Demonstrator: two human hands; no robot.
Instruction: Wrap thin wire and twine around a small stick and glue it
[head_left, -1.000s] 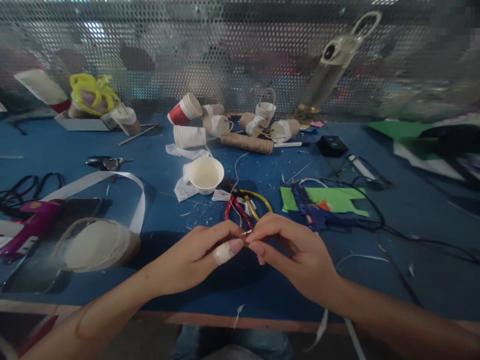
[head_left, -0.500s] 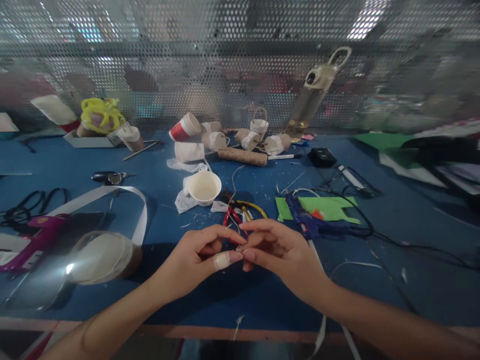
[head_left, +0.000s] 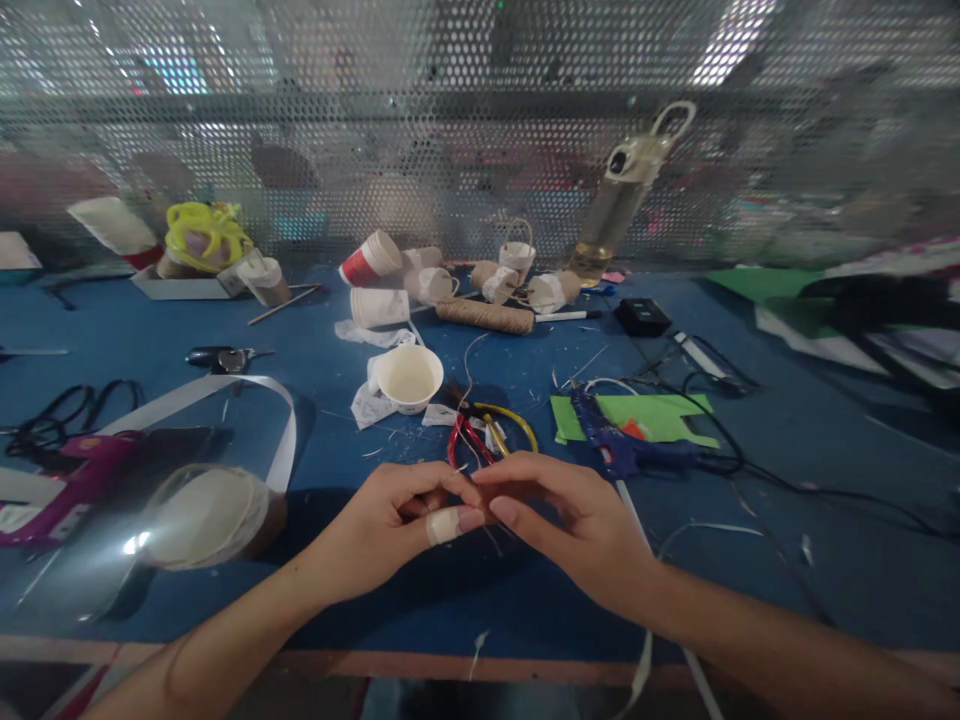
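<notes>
My left hand (head_left: pixel 394 520) and my right hand (head_left: pixel 570 520) meet fingertip to fingertip just above the blue table (head_left: pixel 315 330), near its front edge. The left thumb wears a white bandage. Both hands pinch something thin between them; a fine strand trails down from the fingertips, too small to name. Just beyond the fingers lie red-handled and yellow-handled pliers (head_left: pixel 487 435). A white paper cup (head_left: pixel 409 377) stands open-side up behind them.
A blue glue gun (head_left: pixel 622 450) on green paper (head_left: pixel 660 415) with black cable lies right. Twine spool (head_left: pixel 484 316), tipped paper cups (head_left: pixel 379 305), scissors (head_left: pixel 221 356), white ribbon (head_left: pixel 225 390), a tape roll (head_left: pixel 206 515), a magenta glue gun (head_left: pixel 67 480), a bottle (head_left: pixel 626 190) against the mesh wall.
The head has tilted so the scene sits lower. My hands stay pinched together and have drifted slightly lower and left, fingers flattening a little.
</notes>
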